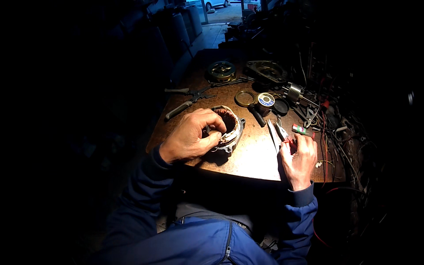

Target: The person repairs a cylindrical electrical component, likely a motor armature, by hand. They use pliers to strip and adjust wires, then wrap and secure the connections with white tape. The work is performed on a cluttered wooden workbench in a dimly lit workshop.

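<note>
**Hands on a motor stator at a cluttered bench**

The left hand curls over the near side of a motor stator, fingers closed on its rim and thumb pressed by the white-wrapped edge of the copper winding. The stator sits on the wooden workbench, near the front edge and left of centre, under a pool of lamp light.

The right hand rests at the bench's right front, its fingers pinched on the red handles of small scissors or snips; the blades point away from the person and appear slightly parted. Just beyond lies a small red-and-green tube.

Further back are a solder spool, a brass ring, pliers on the left, and two motor end covers at the far edge.

The step in hand looks like work on the winding's lacing or leads, with the stator steadied while the cutter is taken up. The next move would call for bringing the blade tips across to the coil edge without nicking the copper wire.
</note>
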Demonstrator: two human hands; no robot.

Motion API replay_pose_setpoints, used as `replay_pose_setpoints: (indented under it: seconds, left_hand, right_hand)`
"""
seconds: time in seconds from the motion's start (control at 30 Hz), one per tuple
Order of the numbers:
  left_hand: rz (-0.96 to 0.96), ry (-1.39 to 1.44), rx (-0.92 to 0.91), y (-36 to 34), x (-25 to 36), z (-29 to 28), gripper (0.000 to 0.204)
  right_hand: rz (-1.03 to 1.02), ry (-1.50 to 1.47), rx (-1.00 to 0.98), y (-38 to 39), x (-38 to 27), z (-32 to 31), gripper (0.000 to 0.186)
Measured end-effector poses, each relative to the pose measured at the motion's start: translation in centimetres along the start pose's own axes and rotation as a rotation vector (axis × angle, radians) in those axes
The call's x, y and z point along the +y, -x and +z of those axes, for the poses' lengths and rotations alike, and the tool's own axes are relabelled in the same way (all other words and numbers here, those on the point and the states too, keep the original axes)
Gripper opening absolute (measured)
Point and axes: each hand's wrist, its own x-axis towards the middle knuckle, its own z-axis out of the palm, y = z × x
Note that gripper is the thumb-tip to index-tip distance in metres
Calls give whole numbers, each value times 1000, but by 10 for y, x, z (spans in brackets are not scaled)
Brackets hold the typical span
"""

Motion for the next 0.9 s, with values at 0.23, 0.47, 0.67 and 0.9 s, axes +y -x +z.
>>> replay_pose_setpoints:
  seconds: [0.23,0.47,0.67,0.9]
  left_hand:
    - [30,-30,-4,1,7,-2,16]
    - [-72,-212,-33,-13,30,-4,12]
    - [-157,-382,-7,-21,40,7,17]
    - [-217,-406,-2,-23,42,12,15]
  right_hand:
    - [33,-3,-13,3,1,1,38]
    - [38,4,-11,4,5,2,37]
    - [46,-13,-11,4,3,2,31]
    - [20,22,11,4,5,2,34]
